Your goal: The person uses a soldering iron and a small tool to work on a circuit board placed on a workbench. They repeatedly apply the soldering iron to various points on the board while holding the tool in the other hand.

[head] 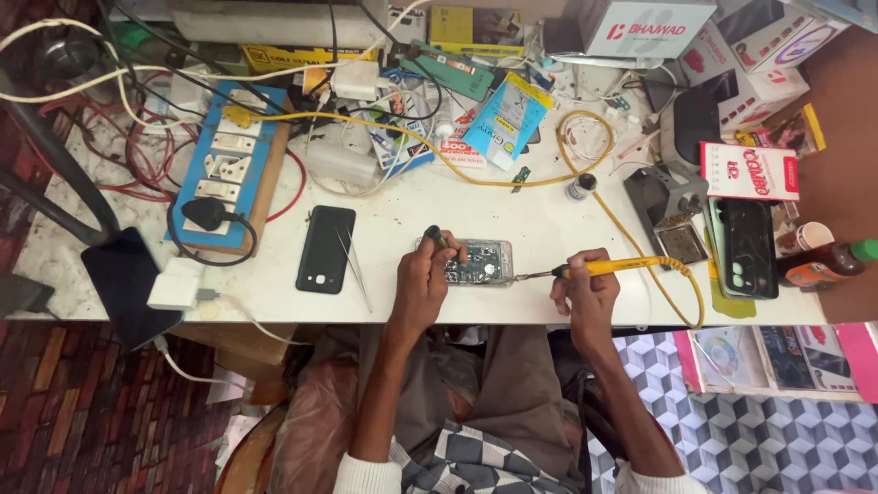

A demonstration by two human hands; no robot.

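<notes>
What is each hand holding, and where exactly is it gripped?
The right hand grips a yellow-handled soldering iron around the handle's front end, near the metal tip. The left hand pinches a small dark green-tipped tool above the opened phone.

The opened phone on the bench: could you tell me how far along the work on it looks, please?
Done: the opened phone lies with its circuit board bare; a black back cover and tweezers lie beside it. In hand: the right hand points a yellow soldering iron at its edge while the left hand steadies it. Left: it remains uncovered.
</notes>
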